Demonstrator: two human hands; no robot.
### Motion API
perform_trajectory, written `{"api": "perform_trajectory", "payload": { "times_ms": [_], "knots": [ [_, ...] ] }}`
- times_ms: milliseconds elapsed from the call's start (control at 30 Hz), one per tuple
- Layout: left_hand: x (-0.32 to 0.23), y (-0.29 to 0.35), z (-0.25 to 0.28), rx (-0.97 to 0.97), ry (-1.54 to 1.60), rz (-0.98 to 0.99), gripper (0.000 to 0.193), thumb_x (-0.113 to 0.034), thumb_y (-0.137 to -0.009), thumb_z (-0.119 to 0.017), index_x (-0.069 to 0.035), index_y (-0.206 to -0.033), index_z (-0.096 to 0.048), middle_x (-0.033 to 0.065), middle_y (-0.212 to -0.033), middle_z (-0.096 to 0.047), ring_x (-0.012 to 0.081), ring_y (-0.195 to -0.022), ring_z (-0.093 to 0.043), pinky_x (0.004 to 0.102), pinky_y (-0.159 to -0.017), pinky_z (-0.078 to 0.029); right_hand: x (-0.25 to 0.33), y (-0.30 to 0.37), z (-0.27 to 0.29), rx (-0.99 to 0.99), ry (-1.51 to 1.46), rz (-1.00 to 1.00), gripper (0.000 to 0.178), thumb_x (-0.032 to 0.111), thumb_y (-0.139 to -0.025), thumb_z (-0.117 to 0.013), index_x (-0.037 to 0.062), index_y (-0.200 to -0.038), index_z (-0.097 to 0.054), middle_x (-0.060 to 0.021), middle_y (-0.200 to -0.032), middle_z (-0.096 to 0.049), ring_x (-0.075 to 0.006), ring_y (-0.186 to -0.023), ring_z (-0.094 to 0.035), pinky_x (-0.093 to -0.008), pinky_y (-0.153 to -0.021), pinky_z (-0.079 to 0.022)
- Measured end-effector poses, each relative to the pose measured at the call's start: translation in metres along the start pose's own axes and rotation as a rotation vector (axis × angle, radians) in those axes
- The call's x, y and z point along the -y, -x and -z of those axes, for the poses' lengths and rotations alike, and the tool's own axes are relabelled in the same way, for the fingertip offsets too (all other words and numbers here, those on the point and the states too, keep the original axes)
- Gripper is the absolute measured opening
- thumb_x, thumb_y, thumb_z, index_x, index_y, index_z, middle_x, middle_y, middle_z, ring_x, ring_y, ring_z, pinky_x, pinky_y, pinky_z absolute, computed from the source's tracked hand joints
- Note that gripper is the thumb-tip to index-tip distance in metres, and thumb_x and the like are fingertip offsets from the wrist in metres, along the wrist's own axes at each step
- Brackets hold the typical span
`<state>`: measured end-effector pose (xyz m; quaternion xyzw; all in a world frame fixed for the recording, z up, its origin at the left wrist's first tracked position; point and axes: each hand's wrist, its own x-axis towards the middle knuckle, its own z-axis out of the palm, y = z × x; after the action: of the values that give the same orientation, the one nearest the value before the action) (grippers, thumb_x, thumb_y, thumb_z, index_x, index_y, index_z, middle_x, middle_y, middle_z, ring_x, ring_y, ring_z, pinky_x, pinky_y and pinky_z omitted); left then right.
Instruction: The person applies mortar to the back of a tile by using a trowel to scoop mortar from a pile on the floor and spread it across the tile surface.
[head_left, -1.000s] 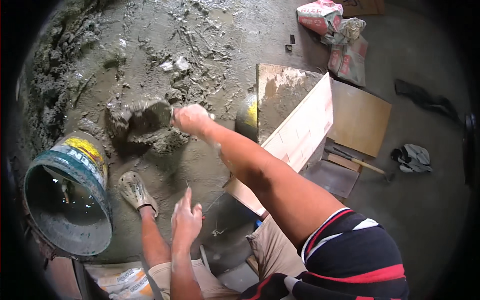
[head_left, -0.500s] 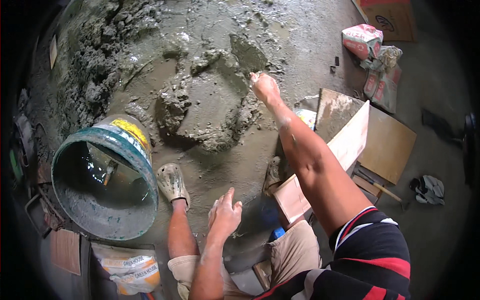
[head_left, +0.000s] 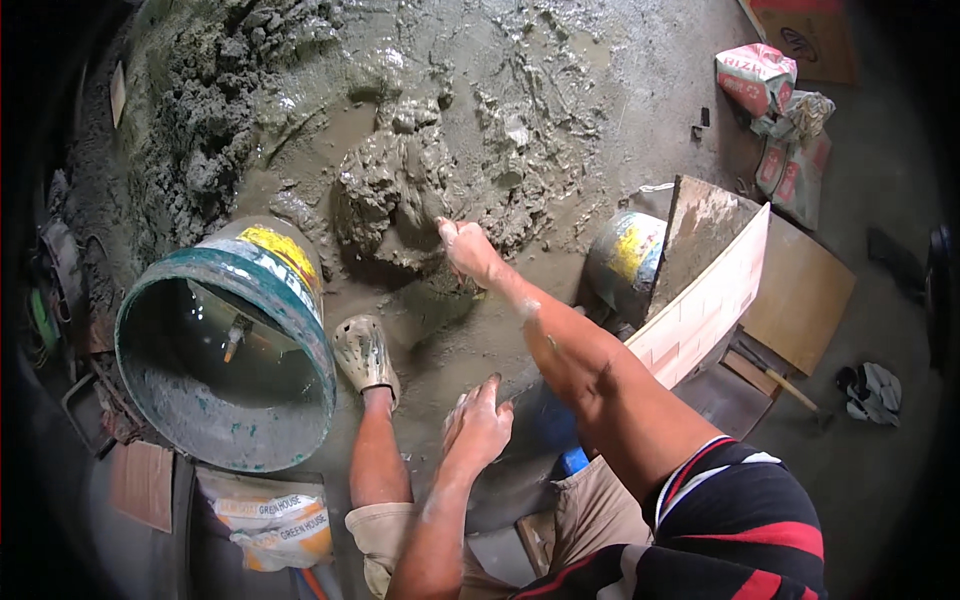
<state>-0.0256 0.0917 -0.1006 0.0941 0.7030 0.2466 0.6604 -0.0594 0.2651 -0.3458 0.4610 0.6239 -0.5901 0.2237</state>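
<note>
Wet grey mortar (head_left: 380,200) is heaped on the ground in front of me, with a lump at its near edge. My right hand (head_left: 470,252) is closed over this near edge, gripping a trowel. The trowel's blade (head_left: 432,308) is coated in mortar and points toward me; its handle is hidden in the fist. My left hand (head_left: 478,428) hovers before my legs, smeared with mortar, its fingers apart and holding nothing. Just beyond it on the left is my shoe (head_left: 362,350), a light clog standing in the wet mortar.
A large green-rimmed bucket (head_left: 322,400) lies tilted on the left, with a brush (head_left: 236,335) inside. Another bucket (head_left: 628,250) stands right, beside boards and a tile panel (head_left: 710,290). Crumpled bags (head_left: 757,78) lie far right; a hammer-like tool (head_left: 795,392) lies nearer. A bag (head_left: 275,520) sits near left.
My right hand has come nearer and left, swinging the trowel blade from the far side of the lump to its near side. The mortar lump looks broken up. My left hand stays open.
</note>
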Motion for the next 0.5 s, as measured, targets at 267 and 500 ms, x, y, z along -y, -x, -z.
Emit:
{"api": "perform_trajectory", "payload": {
  "times_ms": [267,500],
  "knots": [
    [0.016,-0.004,-0.026,0.015,-0.09,0.042,0.052,-0.028,-0.093,-0.056,-0.003,-0.138,-0.054,0.0204,-0.133,-0.062,0.0359,-0.125,-0.058,0.0439,-0.106,-0.043,0.073,0.059,0.023,0.152,-0.206,0.041,0.048,0.043,-0.102,-0.05,0.0017,-0.079,-0.057,-0.0033,-0.058,-0.052,-0.0145,-0.045,-0.048,-0.0336,-0.044,-0.042],
    [0.08,-0.002,-0.05,-0.123,-0.095,0.108,0.049,-0.028,-0.094,-0.052,-0.002,-0.135,-0.057,0.0238,-0.126,-0.064,0.04,-0.119,-0.06,0.0465,-0.102,-0.046,0.114,0.203,0.095,0.137,-0.128,0.259,0.046,0.033,-0.105,-0.041,0.0032,-0.072,-0.051,-0.0057,-0.054,-0.05,-0.0147,-0.047,-0.048,-0.0338,-0.05,-0.042]
  ]
}}
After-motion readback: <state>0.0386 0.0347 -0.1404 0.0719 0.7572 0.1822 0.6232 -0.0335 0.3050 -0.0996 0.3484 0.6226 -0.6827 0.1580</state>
